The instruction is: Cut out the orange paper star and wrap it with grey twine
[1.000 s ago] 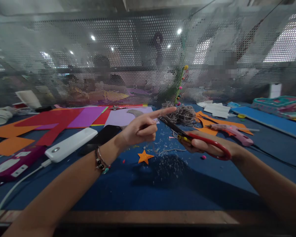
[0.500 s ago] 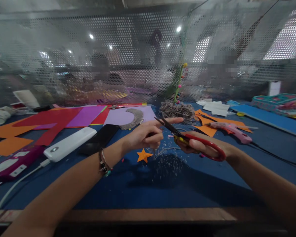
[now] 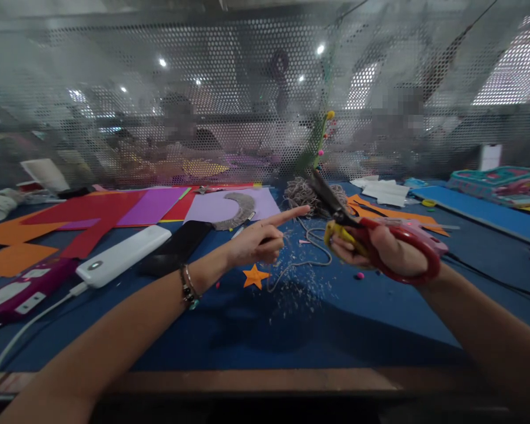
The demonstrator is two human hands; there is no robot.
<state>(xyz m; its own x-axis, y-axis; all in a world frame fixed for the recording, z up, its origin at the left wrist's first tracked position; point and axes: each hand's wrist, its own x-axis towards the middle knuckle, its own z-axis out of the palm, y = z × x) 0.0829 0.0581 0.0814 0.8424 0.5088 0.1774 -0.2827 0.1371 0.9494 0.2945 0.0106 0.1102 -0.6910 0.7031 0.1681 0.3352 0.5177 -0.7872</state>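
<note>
While pointing the left hand (image 3: 256,242) beyond the star (image 3: 255,277), curling all but the index finger (image 3: 291,216) (any hold indiscernible), gripping scissors (image 3: 351,220) in the right hand (image 3: 397,253); now drawing them rightward of the star, cutting nothing, uncovering yarn (image 3: 308,263) beside the star.

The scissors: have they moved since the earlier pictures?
Yes: the scissors in the right hand moved rightward, away from the orange star.

Dark-bladed, red-and-yellow-handled scissors (image 3: 345,218), orange star (image 3: 255,277), grey yarn (image 3: 297,193), lilac sheet (image 3: 206,206), blue tabletop (image 3: 181,350)
</note>
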